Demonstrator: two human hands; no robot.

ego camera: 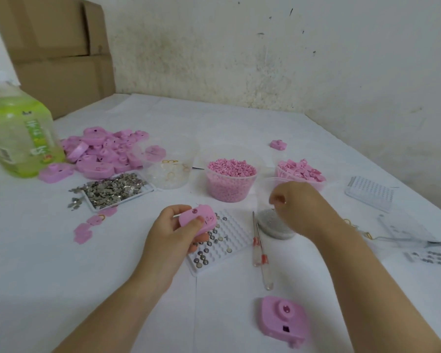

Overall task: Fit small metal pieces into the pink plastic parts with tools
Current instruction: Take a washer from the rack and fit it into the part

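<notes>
My left hand (171, 233) grips a pink plastic part (198, 220) above a white grid tray (229, 225) that carries several small round metal discs. My right hand (301, 202) reaches into a clear cup (275, 229) of tiny silvery pieces, its fingertips pinched together; what they hold is too small to tell. Two clear-handled screwdrivers (259, 250) lie on the table between the tray and the cup. Another pink plastic part (283, 318) lies near the front of the table.
A pile of pink parts (102, 154) and a tray of metal pieces (115, 189) sit at the left, beside a green bottle (18, 138). Cups of pink bits (231, 179) (301, 171) and rings (168, 171) stand behind. White grid trays (369, 196) lie right.
</notes>
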